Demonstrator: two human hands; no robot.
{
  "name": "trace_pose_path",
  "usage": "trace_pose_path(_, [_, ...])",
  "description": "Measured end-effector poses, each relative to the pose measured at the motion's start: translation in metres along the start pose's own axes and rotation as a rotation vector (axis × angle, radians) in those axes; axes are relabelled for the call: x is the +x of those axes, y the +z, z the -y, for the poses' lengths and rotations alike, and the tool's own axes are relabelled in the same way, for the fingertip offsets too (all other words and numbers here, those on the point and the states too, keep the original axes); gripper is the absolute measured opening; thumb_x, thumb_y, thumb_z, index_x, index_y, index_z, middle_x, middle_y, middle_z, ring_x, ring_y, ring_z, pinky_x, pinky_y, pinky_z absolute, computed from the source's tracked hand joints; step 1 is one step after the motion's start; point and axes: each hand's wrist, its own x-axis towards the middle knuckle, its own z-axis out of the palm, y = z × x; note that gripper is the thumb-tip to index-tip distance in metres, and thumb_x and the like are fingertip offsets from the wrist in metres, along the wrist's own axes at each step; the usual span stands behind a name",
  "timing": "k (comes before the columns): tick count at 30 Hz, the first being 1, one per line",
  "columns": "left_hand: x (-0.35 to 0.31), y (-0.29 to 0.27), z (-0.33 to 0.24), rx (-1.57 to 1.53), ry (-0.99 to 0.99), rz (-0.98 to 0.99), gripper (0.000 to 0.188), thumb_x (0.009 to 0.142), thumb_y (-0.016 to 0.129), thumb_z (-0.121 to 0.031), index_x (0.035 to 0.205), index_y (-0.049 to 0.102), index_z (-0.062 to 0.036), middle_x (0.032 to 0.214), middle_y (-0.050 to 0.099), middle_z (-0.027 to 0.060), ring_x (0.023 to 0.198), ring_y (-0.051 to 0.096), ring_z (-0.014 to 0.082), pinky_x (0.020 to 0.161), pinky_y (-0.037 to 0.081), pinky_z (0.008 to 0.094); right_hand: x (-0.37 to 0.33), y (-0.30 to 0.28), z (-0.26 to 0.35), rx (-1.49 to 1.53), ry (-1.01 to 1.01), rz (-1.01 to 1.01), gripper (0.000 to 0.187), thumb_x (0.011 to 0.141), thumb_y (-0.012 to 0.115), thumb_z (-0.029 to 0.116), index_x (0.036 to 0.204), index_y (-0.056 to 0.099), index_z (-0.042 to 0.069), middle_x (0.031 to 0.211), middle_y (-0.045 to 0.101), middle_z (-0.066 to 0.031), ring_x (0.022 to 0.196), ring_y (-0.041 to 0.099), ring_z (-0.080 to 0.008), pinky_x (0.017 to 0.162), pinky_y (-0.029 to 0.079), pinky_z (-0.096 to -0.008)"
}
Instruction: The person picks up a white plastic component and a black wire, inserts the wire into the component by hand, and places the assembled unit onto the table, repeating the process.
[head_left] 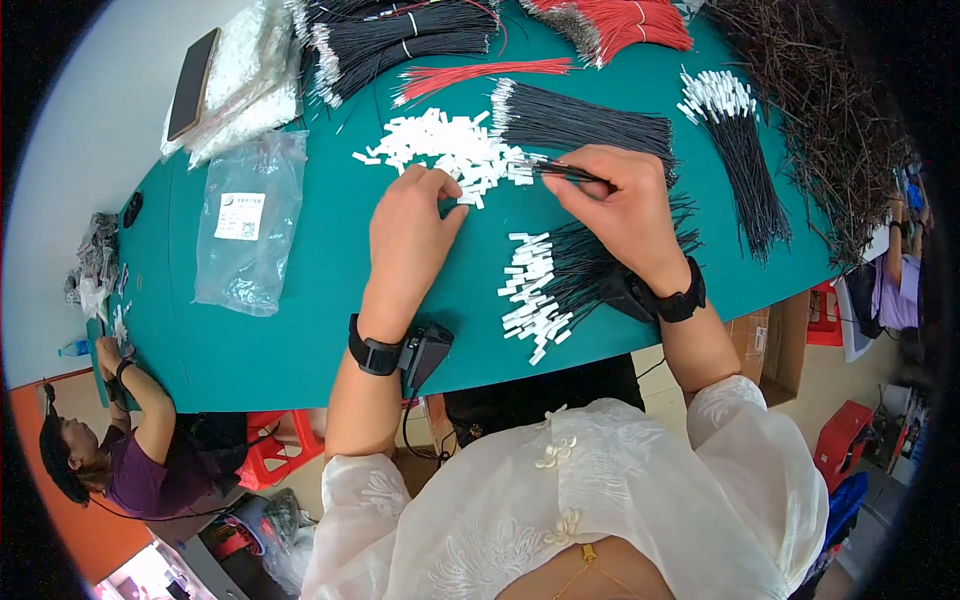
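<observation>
My right hand (625, 205) pinches a few black wires (568, 172) between thumb and fingers. Their ends point left, at the edge of a loose pile of small white connector housings (430, 140). At the near side of that pile is my left hand (412, 230), fingertips bent down to the white pieces, with a gap between thumb and forefinger. Below my right hand lies a fan of black wires with white housings (535, 290) on their ends. A bundle of black wires with bare-looking tips (590, 122) lies just beyond the pile.
Farther back on the green table (340, 330) are red wires (480, 78) and tied black bundles (400, 45). A finished-looking bundle (740, 150) and a dark wire heap (820, 110) lie right. Left are a clear bag (250, 225) and a phone (194, 84). Another person (140, 440) sits far left.
</observation>
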Motion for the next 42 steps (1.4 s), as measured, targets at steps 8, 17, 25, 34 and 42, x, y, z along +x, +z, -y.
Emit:
trace_pose_path(8, [0.000,0.000,0.000,-0.029,-0.005,-0.005,0.013,0.073,0.073,-0.007,0.085,0.066,-0.0055,0.086,0.063,0.0091,0.076,0.062,0.0276,0.064,0.049,0.0373,0.001,0.001,-0.002,0.032,0.086,0.073,0.015,0.077,0.075,0.003,0.086,0.067,-0.006,0.068,0.060,-0.0022,0.053,0.040,-0.0020,0.047,0.031,-0.0201])
trace_pose_path(17, [0.002,-0.010,-0.022,-0.765,-0.107,-0.121,0.014,0.081,0.071,-0.001,0.095,0.068,0.0000,0.084,0.070,0.0056,0.074,0.066,0.0105,0.065,0.050,0.0216,0.001,-0.003,-0.002,0.187,0.233,0.082,0.016,0.078,0.073,0.002,0.079,0.061,-0.008,0.069,0.059,0.0031,0.058,0.033,0.0010,0.048,0.028,-0.0189])
trace_pose_path(25, [-0.001,-0.012,-0.029,-1.034,-0.163,-0.095,0.016,0.084,0.069,0.001,0.099,0.068,0.0030,0.087,0.069,0.0044,0.076,0.064,0.0078,0.067,0.049,0.0196,0.001,-0.003,0.000,0.258,0.191,0.060,0.017,0.079,0.072,0.001,0.078,0.058,-0.008,0.074,0.065,0.0016,0.059,0.031,0.0015,0.049,0.028,-0.0178])
trace_pose_path(34, [0.000,-0.011,-0.028,-1.117,-0.195,-0.073,0.017,0.084,0.069,0.002,0.101,0.067,0.0024,0.086,0.069,0.0042,0.076,0.063,0.0071,0.067,0.048,0.0186,-0.001,-0.001,-0.004,0.272,0.168,0.047,0.017,0.078,0.074,0.002,0.080,0.059,-0.008,0.076,0.066,0.0007,0.059,0.033,0.0011,0.049,0.029,-0.0181])
trace_pose_path(42, [-0.001,-0.010,-0.029,-1.110,-0.203,-0.068,0.018,0.085,0.068,0.000,0.103,0.067,0.0020,0.087,0.068,0.0036,0.076,0.062,0.0064,0.067,0.047,0.0186,0.002,-0.006,0.005,0.215,0.172,0.060,0.016,0.078,0.075,0.004,0.078,0.062,-0.006,0.066,0.057,0.0044,0.057,0.031,0.0002,0.048,0.025,-0.0201])
